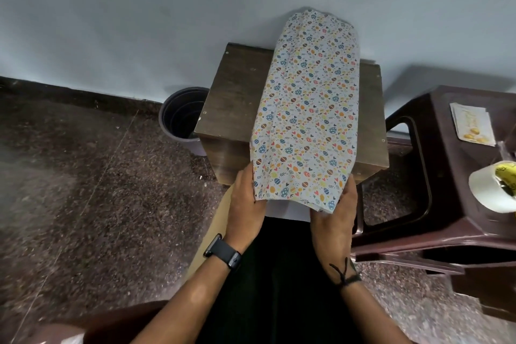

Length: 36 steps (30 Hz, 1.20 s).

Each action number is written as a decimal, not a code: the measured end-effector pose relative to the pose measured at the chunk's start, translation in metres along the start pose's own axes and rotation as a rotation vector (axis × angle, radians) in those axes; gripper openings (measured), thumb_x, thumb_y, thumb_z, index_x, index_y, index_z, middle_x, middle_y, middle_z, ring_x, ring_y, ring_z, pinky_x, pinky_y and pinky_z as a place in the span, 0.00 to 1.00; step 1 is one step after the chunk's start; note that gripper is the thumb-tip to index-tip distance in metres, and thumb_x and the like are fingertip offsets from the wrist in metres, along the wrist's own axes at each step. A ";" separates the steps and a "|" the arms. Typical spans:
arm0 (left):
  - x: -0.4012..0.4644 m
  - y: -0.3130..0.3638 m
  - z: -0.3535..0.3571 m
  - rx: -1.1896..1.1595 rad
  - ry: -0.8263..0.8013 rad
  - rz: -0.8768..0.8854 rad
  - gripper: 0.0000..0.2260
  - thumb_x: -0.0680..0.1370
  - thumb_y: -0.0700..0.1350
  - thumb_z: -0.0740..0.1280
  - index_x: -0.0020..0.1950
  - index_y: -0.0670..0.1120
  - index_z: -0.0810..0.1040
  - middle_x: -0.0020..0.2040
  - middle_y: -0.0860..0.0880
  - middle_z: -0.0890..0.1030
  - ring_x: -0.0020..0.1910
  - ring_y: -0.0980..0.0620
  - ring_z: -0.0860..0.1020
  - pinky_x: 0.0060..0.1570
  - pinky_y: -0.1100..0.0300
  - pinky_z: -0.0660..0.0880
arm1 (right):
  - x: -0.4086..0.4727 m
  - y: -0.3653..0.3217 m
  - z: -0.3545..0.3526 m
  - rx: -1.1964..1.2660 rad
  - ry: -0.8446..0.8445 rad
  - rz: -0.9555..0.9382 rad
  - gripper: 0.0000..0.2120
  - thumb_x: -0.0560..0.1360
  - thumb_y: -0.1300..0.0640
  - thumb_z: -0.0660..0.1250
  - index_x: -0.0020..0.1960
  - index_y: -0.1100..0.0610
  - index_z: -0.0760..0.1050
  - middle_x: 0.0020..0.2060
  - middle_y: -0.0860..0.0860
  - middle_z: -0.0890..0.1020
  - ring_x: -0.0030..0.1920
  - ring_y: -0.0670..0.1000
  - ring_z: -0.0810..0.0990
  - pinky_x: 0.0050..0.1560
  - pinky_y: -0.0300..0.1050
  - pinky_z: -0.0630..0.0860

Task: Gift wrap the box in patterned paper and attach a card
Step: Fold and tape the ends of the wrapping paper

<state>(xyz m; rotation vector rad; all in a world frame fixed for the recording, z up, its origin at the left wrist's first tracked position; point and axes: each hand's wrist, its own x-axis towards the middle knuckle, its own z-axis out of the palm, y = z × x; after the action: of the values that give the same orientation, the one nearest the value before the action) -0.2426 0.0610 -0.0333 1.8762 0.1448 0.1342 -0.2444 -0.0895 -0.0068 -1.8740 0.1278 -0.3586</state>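
nearest the camera, 2 forearms reach forward over a dark lap. the left wrist wears a black watch, the right a black thread band. the left hand grips the near left edge of the patterned paper, fingers tucked under it out of sight. the right hand holds the near right corner, thumb side pressed to the sheet. a white strip of the paper's underside shows between both hands. the box itself is hidden, so i cannot tell where it sits under the wrap. the paper runs long across the wooden table, from past its near edge to beyond its far edge, bulging up against the wall. off the table's left edge a dark bin stands on the speckled floor. to the right, a brown plastic stool carries a tape roll at its near edge and a card farther back.
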 end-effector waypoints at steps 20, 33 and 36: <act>-0.016 -0.008 0.019 -0.261 0.241 0.071 0.27 0.78 0.31 0.62 0.70 0.55 0.64 0.69 0.54 0.72 0.68 0.55 0.70 0.64 0.54 0.72 | -0.032 0.027 0.000 0.005 0.030 -0.136 0.18 0.79 0.65 0.60 0.65 0.50 0.65 0.55 0.23 0.71 0.55 0.26 0.70 0.54 0.25 0.68; -0.043 0.002 0.012 -0.071 0.184 0.075 0.24 0.79 0.34 0.59 0.74 0.50 0.64 0.65 0.49 0.69 0.58 0.65 0.70 0.51 0.79 0.64 | -0.048 0.020 -0.015 -0.144 -0.008 -0.076 0.30 0.76 0.66 0.59 0.75 0.49 0.57 0.69 0.42 0.69 0.68 0.43 0.67 0.66 0.37 0.67; -0.043 0.007 0.007 0.001 0.189 0.072 0.24 0.78 0.32 0.58 0.73 0.47 0.65 0.65 0.44 0.72 0.63 0.50 0.72 0.57 0.70 0.67 | -0.049 0.006 -0.017 -0.212 -0.034 -0.030 0.33 0.76 0.66 0.60 0.77 0.54 0.51 0.69 0.54 0.66 0.67 0.52 0.67 0.62 0.39 0.65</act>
<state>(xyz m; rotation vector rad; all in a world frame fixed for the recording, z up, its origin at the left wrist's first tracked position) -0.2839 0.0445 -0.0295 1.8683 0.2072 0.3611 -0.2953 -0.0938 -0.0168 -2.0929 0.1179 -0.3442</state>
